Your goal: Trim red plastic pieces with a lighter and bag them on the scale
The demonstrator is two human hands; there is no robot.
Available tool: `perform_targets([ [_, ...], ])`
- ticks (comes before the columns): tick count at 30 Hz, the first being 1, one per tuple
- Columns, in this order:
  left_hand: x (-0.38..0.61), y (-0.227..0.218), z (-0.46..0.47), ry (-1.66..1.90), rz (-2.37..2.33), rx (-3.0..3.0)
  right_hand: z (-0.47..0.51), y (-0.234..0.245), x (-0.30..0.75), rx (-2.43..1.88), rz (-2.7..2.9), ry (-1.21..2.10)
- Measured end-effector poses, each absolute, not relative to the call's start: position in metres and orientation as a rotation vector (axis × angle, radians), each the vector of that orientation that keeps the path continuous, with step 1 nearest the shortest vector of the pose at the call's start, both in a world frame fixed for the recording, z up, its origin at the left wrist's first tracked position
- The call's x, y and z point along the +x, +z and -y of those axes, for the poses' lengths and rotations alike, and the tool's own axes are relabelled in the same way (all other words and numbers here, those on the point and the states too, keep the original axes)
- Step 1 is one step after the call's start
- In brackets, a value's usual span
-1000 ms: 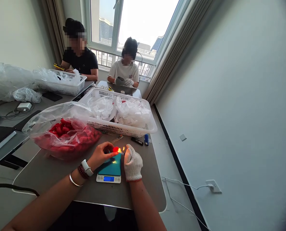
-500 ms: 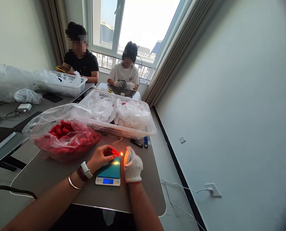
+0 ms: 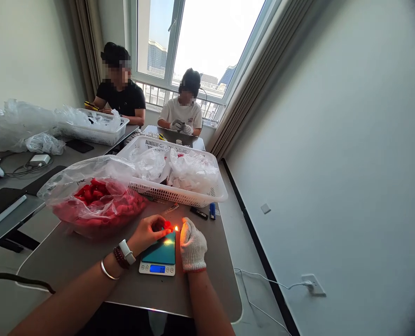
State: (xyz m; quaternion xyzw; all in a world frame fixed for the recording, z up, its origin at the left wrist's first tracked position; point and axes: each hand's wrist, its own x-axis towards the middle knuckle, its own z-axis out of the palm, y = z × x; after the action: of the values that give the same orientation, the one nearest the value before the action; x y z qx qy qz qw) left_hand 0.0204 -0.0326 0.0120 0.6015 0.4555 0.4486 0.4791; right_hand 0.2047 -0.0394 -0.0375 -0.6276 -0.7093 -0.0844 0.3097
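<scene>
My bare left hand [image 3: 148,233] pinches a small red piece [image 3: 167,225] just above a digital scale [image 3: 159,255] with a teal platform. My right hand [image 3: 192,245], in a white knit glove, is closed around something that gives off a small flame [image 3: 176,228]; the object itself is hidden in the glove. The flame touches the tip of the red piece. A clear bag full of red pieces [image 3: 95,200] lies left of my left hand.
A white basket [image 3: 179,198] with plastic bags stands behind the scale. A blue lighter [image 3: 211,211] and a black lighter [image 3: 198,213] lie near it. Two other people sit at the far tables by the window. A cable runs to a wall socket [image 3: 312,284].
The view shifted slightly, so everything sits a little lower. My hands stay together over the scale, with the flame still at the red piece.
</scene>
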Motion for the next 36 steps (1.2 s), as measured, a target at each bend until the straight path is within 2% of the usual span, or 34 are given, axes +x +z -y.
perform_targets([
  [8,0.018,0.004,0.028,1.127,-1.098,1.465,0.042,-0.034,0.205,-1.64,1.959,-0.192],
  [15,0.019,0.017,0.032,1.113,-1.107,1.481,0.04,-0.035,0.208,-1.669,1.657,0.017],
  [26,0.016,0.014,0.028,1.147,-1.173,1.475,0.036,-0.023,0.208,-1.732,1.816,-0.159],
  [31,0.016,0.016,0.028,1.165,-1.214,1.504,0.044,-0.007,0.207,-1.364,1.752,-0.202],
  [36,0.016,0.014,0.028,1.126,-1.229,1.585,0.055,0.013,0.196,-1.089,1.841,-0.015],
])
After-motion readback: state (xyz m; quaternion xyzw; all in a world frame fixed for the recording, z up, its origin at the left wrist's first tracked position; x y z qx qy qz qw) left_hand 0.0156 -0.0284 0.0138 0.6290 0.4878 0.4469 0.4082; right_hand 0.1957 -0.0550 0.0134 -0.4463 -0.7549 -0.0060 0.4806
